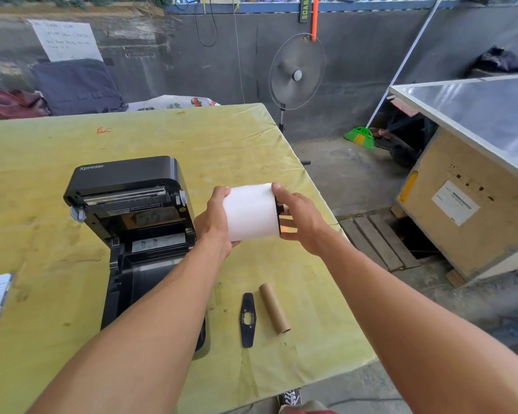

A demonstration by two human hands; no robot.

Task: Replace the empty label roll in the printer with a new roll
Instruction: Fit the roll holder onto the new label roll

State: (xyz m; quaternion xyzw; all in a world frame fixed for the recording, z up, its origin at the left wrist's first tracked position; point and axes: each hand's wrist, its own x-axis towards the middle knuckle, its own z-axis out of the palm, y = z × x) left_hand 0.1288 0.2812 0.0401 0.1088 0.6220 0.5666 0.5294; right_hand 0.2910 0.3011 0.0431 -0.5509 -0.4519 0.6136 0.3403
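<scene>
While the yellow-covered table [72, 138] gives broad working room, the black printer [132, 222] sits on its left half with its lid tipped back, which leaves the roll bay open and, by the look of it, waiting to be filled; just to the right of the printer and above the table, the new white label roll [251, 212] is held on its side between both hands, probably so its ends can be fitted before it goes in; the left hand [214, 224] is wrapped around the roll's left end, fingers closed on it; the right hand [301, 219] presses a dark end piece against the right end, its fingers partly curled, though how firmly cannot be told; nearer the person, set aside and clear of the work, lie the empty cardboard tube [274, 308] and just beside it a flat black plastic holder [248, 319], likely still to be fitted.
</scene>
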